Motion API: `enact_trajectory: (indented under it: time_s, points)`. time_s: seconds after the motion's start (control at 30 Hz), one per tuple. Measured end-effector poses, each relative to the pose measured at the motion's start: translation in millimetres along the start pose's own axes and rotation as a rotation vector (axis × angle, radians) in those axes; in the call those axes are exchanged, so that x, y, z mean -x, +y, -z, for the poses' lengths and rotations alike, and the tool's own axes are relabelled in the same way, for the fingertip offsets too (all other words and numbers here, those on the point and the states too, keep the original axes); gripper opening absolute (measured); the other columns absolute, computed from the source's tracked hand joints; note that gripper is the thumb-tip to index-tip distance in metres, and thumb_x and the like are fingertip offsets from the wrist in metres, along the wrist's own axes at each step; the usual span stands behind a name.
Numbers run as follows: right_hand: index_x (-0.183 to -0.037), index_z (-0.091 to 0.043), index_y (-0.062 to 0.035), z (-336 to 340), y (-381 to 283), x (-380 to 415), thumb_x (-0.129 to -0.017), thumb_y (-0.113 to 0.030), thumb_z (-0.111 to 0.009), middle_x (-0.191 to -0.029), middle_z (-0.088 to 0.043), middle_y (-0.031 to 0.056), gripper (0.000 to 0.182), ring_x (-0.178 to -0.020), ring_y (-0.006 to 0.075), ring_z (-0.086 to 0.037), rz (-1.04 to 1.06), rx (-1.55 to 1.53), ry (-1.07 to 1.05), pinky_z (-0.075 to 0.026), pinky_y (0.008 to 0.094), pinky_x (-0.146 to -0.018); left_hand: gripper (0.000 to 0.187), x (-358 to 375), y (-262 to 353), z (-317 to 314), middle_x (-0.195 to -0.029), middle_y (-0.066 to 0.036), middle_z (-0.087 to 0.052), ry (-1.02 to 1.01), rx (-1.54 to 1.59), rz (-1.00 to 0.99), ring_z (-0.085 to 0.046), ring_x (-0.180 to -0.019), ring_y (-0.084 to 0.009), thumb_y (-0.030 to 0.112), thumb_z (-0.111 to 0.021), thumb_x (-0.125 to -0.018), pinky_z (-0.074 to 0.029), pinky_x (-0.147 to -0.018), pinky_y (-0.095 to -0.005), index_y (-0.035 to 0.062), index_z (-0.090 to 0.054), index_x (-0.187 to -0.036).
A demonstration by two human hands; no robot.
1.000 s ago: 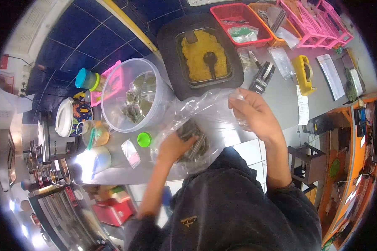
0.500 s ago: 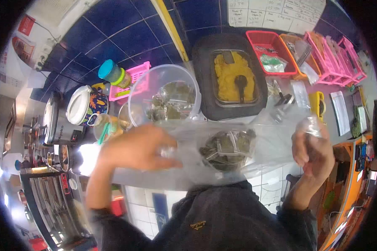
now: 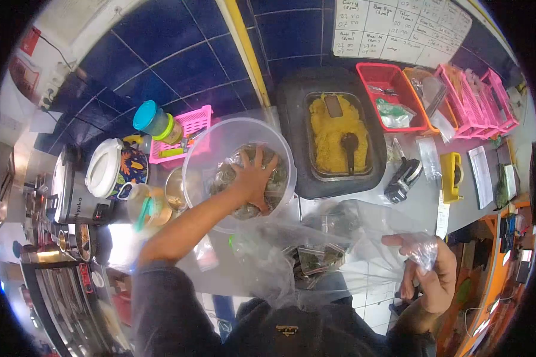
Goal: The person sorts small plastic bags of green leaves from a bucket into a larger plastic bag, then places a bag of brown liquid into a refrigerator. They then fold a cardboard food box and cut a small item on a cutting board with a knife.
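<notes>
My left hand [image 3: 255, 180] reaches into a round clear tub [image 3: 192, 169], fingers spread over small plastic packets of dark green contents [image 3: 226, 174]. Whether a packet sticks to the palm is hidden. At the right, my right hand [image 3: 426, 273] grips the bunched end of a large clear plastic bag [image 3: 369, 262]. The bag hangs in front of my body, its other end loose near the tub. Several similar packets [image 3: 318, 260] lie inside it.
Behind the bag stands a black-rimmed container of yellow food [image 3: 339, 134] with a dark spoon. A red basket [image 3: 393, 128], pink baskets [image 3: 494, 122], a black device [image 3: 404, 180] and a yellow tape dispenser [image 3: 450, 178] are at the right. Jars and a white-lidded pot [image 3: 104, 166] stand left.
My left hand has left the bag and moved up into the tub, its fingers now spread. The bag's left side has dropped and sags. My right hand is lower, still gripping the bag.
</notes>
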State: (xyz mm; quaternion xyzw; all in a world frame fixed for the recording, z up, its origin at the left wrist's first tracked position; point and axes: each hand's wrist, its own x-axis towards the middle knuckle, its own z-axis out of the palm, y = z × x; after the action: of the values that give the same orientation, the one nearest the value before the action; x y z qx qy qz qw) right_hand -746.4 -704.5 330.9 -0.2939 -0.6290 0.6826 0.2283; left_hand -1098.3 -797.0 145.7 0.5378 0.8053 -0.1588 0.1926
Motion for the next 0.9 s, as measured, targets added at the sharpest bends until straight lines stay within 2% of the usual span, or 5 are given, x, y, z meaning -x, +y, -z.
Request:
enact_trajectory:
  time_s: [0.17, 0.47, 0.63, 0.87, 0.9]
  points:
    - [-0.103, -0.053, 0.0102, 5.7, 18.5, -2.0, -0.090, -0.015, -0.051, -0.108, -0.059, 0.0396, 0.028, -0.036, 0.0089, -0.047, 0.076, -0.108, -0.030, -0.041, 0.0202, -0.033, 0.120, -10.8, -5.3, -15.8, -0.144, -0.029, -0.030, 0.036, -0.032, -0.002, -0.033, -0.126, -0.0594, 0.031, -0.092, -0.048, -0.043, -0.093, -0.0683, 0.0240, -0.025, -0.148]
    - [-0.106, -0.056, 0.0101, 5.7, 18.1, 1.6, -0.089, -0.014, -0.054, -0.111, -0.062, 0.0326, 0.030, -0.042, 0.0108, -0.051, 0.016, -0.140, 0.015, -0.042, 0.0220, -0.040, 0.089, -12.9, -48.3, -9.2, -0.121, -0.021, -0.061, 0.139, 0.182, -0.050, -0.058, -0.113, -0.0367, 0.017, -0.085, -0.056, -0.052, -0.088, -0.0458, 0.0152, -0.049, -0.137]
    - [-0.108, -0.056, 0.0096, -2.6, 9.7, -0.4, -0.089, -0.013, -0.053, -0.113, -0.062, 0.0306, 0.030, -0.042, 0.0105, -0.050, 0.005, -0.134, 0.048, -0.043, 0.0208, -0.042, 0.084, 48.2, -62.6, 52.5, -0.109, -0.022, -0.066, 0.818, 0.356, -0.097, -0.065, -0.102, -0.0364, 0.015, -0.083, -0.056, -0.051, -0.090, -0.0421, 0.0017, -0.051, -0.132]
    - [-0.121, -0.050, 0.0068, -15.5, -4.4, -10.6, -0.091, -0.004, -0.047, -0.123, -0.060, 0.0226, 0.032, -0.049, 0.0077, -0.053, 0.008, -0.055, -0.099, -0.047, 0.0206, -0.047, 0.040, 134.7, -61.8, 97.4, -0.097, -0.007, -0.066, 1.010, 0.568, 0.013, -0.063, -0.087, -0.0176, 0.015, -0.083, -0.073, -0.051, -0.079, -0.0322, 0.0007, -0.065, -0.105]
    - [-0.123, -0.049, 0.0055, -15.0, -3.6, -13.2, -0.092, -0.003, -0.047, -0.124, -0.060, 0.0212, 0.033, -0.049, 0.0072, -0.053, 0.004, -0.081, -0.134, -0.046, 0.0205, -0.046, 0.033, 154.2, -33.8, 114.1, -0.098, -0.004, -0.066, 0.934, 1.172, 0.078, -0.063, -0.087, -0.0162, 0.016, -0.083, -0.075, -0.052, -0.078, -0.0333, 0.0020, -0.068, -0.101]
